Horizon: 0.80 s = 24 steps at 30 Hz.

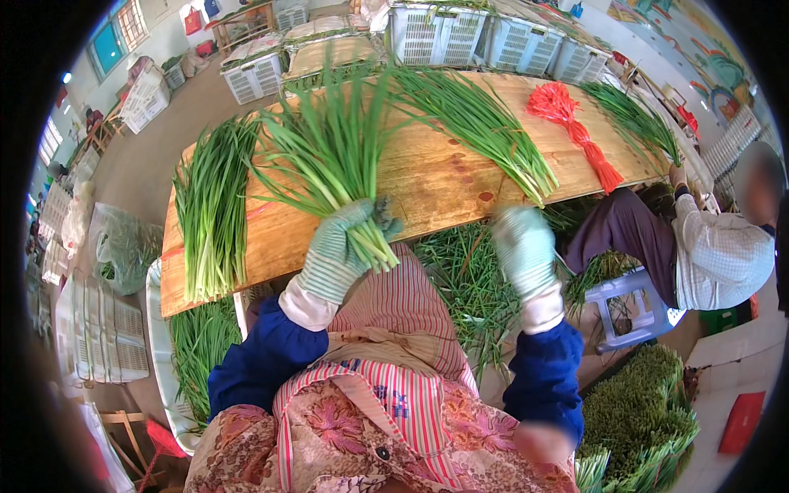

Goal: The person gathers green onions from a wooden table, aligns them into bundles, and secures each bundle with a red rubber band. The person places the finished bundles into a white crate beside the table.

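Observation:
My left hand [339, 243], in a striped knit glove, grips a bunch of garlic chives [342, 163] near its pale stem ends. The leaves fan out over the wooden board [431, 185]. Motion blurs my right hand [525, 249], gloved the same way. It is just off the board's near edge, close to the stem ends of a loose chive pile [487, 135]; its fingers cannot be made out. Another pile of chives [216, 209] lies at the board's left end. Red plastic ties [576, 132] lie bundled on the right part.
A co-worker [718, 246] sits at the right, a hand at more chives [635, 117]. Close by stands a plastic stool [638, 308]. Leaf scraps [474, 289] cover the floor below the board. Bundled chives [641, 407] stand lower right. White crates [437, 37] line the far side.

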Motion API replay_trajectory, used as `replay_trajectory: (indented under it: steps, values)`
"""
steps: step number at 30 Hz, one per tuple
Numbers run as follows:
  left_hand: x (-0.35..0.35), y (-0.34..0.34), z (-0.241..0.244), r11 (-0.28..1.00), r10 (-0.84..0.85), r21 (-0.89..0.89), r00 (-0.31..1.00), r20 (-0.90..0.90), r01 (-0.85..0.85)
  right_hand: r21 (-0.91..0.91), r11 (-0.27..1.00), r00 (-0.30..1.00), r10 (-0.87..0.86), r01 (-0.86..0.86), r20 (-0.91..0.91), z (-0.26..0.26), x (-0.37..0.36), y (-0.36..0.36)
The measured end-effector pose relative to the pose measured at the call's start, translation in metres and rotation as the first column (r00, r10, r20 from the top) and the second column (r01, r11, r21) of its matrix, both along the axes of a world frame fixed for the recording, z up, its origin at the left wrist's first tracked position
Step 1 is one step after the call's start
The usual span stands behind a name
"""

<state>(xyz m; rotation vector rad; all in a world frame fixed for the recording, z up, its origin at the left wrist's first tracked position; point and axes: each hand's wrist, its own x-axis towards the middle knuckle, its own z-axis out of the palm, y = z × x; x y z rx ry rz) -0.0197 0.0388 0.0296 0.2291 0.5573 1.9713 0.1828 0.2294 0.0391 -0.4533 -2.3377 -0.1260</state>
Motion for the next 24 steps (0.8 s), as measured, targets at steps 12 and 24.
replay_trajectory:
  steps: [12,24]
  values:
    - [-0.003,-0.026,0.008,0.995,0.099,-0.009,0.994,-0.048,-0.099,-0.762,0.609,0.908,-0.157,-0.220,-0.388,0.033,-0.012,0.045]
    - [0.014,-0.031,-0.009,0.979,-0.030,-0.203,0.997,-0.077,0.014,-0.967,0.049,0.968,0.034,-0.250,-0.248,-0.022,-0.014,-0.042]
